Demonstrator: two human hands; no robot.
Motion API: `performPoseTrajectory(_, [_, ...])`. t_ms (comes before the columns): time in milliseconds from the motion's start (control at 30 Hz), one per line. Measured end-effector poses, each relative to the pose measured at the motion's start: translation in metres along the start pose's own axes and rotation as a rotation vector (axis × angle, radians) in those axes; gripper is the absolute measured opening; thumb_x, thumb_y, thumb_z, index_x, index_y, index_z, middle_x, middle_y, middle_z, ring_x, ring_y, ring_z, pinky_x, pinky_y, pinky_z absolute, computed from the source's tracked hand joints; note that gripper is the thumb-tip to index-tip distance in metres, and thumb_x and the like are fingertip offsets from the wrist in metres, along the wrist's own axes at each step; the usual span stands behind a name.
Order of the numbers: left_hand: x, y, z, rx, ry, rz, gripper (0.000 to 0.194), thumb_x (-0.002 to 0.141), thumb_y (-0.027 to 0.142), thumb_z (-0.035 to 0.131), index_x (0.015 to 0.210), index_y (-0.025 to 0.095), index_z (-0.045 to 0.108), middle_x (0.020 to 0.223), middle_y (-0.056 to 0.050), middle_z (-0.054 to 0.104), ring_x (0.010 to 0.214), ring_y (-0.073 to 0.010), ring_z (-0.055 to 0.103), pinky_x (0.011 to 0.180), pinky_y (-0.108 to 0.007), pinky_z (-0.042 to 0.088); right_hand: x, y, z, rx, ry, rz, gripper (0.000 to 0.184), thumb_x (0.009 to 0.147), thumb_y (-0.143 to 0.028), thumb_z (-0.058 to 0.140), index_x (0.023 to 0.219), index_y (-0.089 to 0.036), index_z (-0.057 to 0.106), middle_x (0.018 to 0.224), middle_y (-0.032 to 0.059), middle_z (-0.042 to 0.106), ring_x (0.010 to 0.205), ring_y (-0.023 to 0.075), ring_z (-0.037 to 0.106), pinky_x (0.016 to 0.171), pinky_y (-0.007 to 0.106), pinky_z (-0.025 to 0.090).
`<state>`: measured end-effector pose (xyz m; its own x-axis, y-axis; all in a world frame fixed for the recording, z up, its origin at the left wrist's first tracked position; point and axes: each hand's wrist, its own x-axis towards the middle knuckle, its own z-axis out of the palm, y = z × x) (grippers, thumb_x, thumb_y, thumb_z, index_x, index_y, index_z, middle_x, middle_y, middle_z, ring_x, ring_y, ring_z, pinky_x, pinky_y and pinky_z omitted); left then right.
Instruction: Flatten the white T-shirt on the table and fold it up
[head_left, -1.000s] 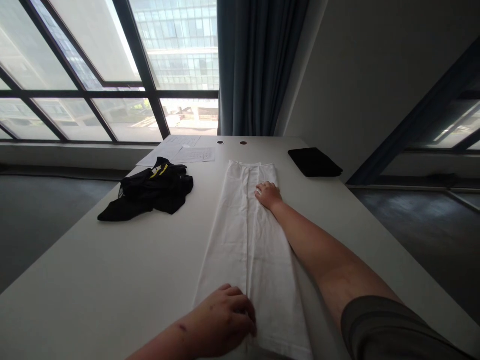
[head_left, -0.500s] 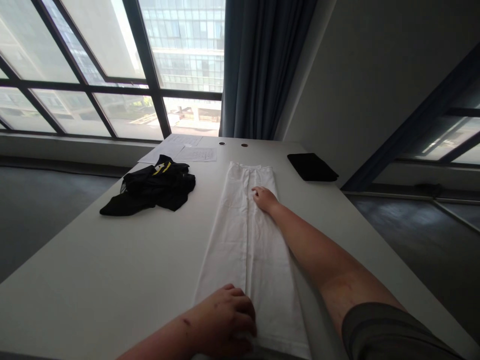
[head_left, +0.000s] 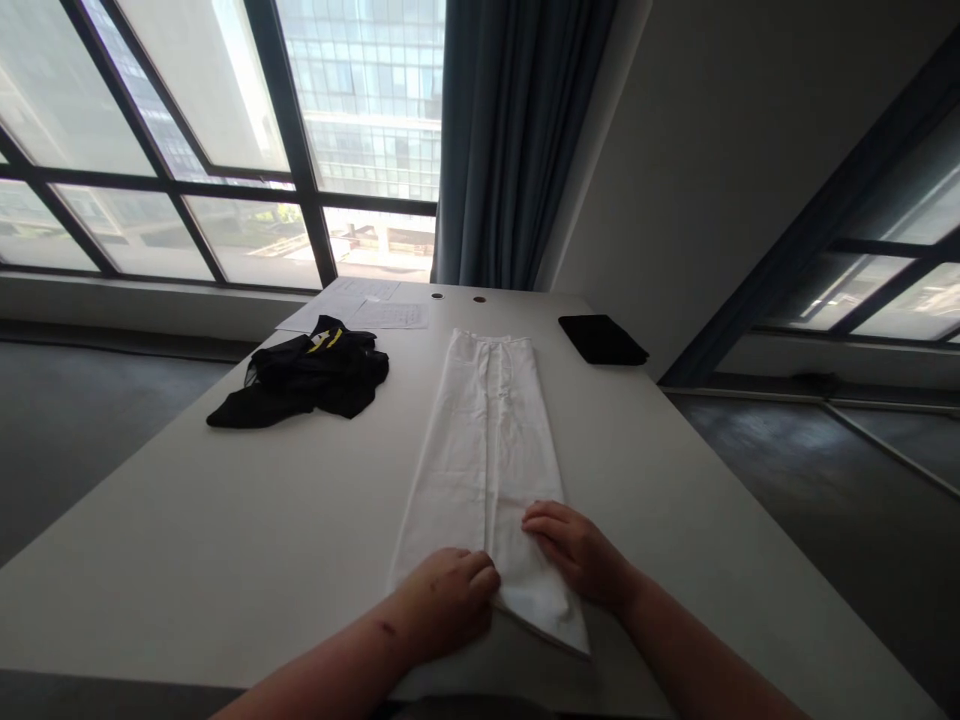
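Long folded white garment [head_left: 480,450] lying flat lengthwise down the middle of the white table [head_left: 187,520], far end banded, near end narrowing to an angled corner close to the table's near edge. Crease running down the centre of the garment. Left hand [head_left: 442,603] on the near left part of the garment, over its left edge, fingers curled, knuckles up, fingertips just beside the centre crease. Right hand [head_left: 577,553] on the near right part, fingers together and slightly bent, lying on the fabric just above the angled corner. Hands near each other, not touching, neither one spread wide. Pinch versus plain pressing: cannot tell from this view; no fabric visibly lifted. Off to the left on the table, well apart from the white garment, a crumpled black garment [head_left: 315,377] with a yellow marking on top. Beyond it, near the far edge, printed sheets of paper [head_left: 386,315] lying flat, partly overlapping. Two small round holes [head_left: 458,298] in the tabletop near the far edge. Flat black pouch [head_left: 602,339] at the far right of the table. Past the table, a large dark-framed window [head_left: 367,100] and a blue-grey curtain [head_left: 510,140]; dark floor [head_left: 90,430] on the left.
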<state>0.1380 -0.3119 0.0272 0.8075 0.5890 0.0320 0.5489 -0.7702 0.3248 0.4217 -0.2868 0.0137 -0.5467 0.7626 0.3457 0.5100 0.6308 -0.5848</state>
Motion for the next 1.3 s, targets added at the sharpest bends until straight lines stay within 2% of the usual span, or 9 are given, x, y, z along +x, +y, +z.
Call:
performPoseTrajectory(133, [0.002,-0.005,-0.002,-0.177,0.119,-0.271,0.02,0.084,0.015,0.06,0.103,0.02,0.061,0.099,-0.006,0.072,0.088,-0.022,0.069,0.078,-0.032,0.052,-0.037,-0.023,-0.01,0.019,-0.031,-0.008,0.053,0.087,-0.012,0.048,0.136,-0.026,0.064,0.138,0.0107,0.066,0.131,0.0258,0.061,0.114,0.046,0.05])
performPoseTrajectory(267, [0.005,-0.006,-0.006,-0.253,0.208,-0.425,0.018,0.088,0.014,0.055,0.104,0.021,0.06,0.097,-0.005,0.072,0.092,-0.0222,0.07,0.082,-0.032,0.052,-0.041,-0.029,-0.004,-0.114,-0.123,-0.03,0.076,0.079,-0.011,0.055,0.153,-0.025,0.049,0.151,0.0126,0.057,0.145,0.0305,0.048,0.122,0.056,0.038])
performPoseTrajectory(400, [0.006,-0.002,-0.004,-0.124,0.166,-0.289,0.018,0.092,0.023,0.057,0.109,0.021,0.06,0.106,-0.007,0.07,0.094,-0.0238,0.07,0.084,-0.035,0.054,-0.032,-0.026,0.014,-0.2,-0.015,-0.046,0.061,0.085,-0.016,0.061,0.145,-0.028,0.057,0.133,0.011,0.069,0.128,0.028,0.064,0.121,0.058,0.039])
performPoseTrajectory(500, [-0.005,-0.003,-0.004,-0.045,0.134,-0.158,0.047,0.087,0.024,0.064,0.132,0.023,0.054,0.127,-0.009,0.065,0.106,-0.0263,0.068,0.09,-0.038,0.056,-0.036,-0.023,0.018,-0.17,0.048,-0.059,0.046,0.093,-0.019,0.057,0.137,-0.027,0.063,0.124,0.01,0.074,0.117,0.0261,0.07,0.112,0.051,0.051])
performPoseTrajectory(633, [-0.039,-0.016,-0.012,-0.034,0.083,-0.167,0.076,0.074,0.004,0.059,0.145,0.027,0.047,0.137,-0.007,0.063,0.115,-0.0257,0.065,0.097,-0.039,0.055,-0.048,-0.025,0.005,-0.041,0.082,0.012,0.036,0.101,-0.027,0.05,0.132,-0.028,0.067,0.117,0.0102,0.077,0.108,0.0259,0.074,0.099,0.042,0.06])
performPoseTrajectory(833, [-0.091,-0.049,-0.022,-0.155,0.165,-0.166,0.053,0.071,-0.002,0.051,0.114,0.024,0.069,0.126,-0.005,0.071,0.117,-0.0224,0.063,0.109,-0.04,0.047,-0.051,-0.029,-0.008,-0.058,-0.084,0.028,0.044,0.098,-0.027,0.059,0.142,-0.027,0.064,0.142,0.0137,0.065,0.132,0.0293,0.061,0.112,0.048,0.051])
performPoseTrajectory(1067, [-0.09,-0.063,-0.025,-0.103,0.121,-0.149,0.062,0.07,0.001,0.056,0.123,0.028,0.071,0.145,-0.004,0.064,0.143,-0.0268,0.05,0.12,-0.052,0.038,-0.057,-0.025,-0.005,-0.06,-0.225,-0.092,0.05,0.095,-0.022,0.064,0.143,-0.034,0.064,0.152,0.0101,0.058,0.145,0.0287,0.049,0.122,0.058,0.035])
performPoseTrajectory(1167, [-0.089,-0.06,-0.028,-0.115,0.088,-0.041,0.052,0.081,0.006,0.055,0.124,0.029,0.07,0.139,-0.003,0.069,0.136,-0.022,0.059,0.123,-0.051,0.034,-0.064,-0.031,-0.01,0.003,-0.215,-0.094,0.046,0.097,-0.029,0.064,0.142,-0.031,0.065,0.145,0.0112,0.064,0.141,0.0286,0.054,0.121,0.056,0.038])
performPoseTrajectory(1300, [-0.088,-0.044,-0.04,-0.174,0.139,-0.05,0.035,0.096,0.019,0.05,0.123,0.028,0.07,0.118,-0.004,0.078,0.109,-0.0198,0.072,0.105,-0.037,0.052,-0.073,-0.046,-0.025,0.154,-0.114,0.11,0.032,0.103,-0.043,0.053,0.119,-0.026,0.075,0.114,0.01,0.079,0.108,0.0258,0.074,0.1,0.042,0.058])
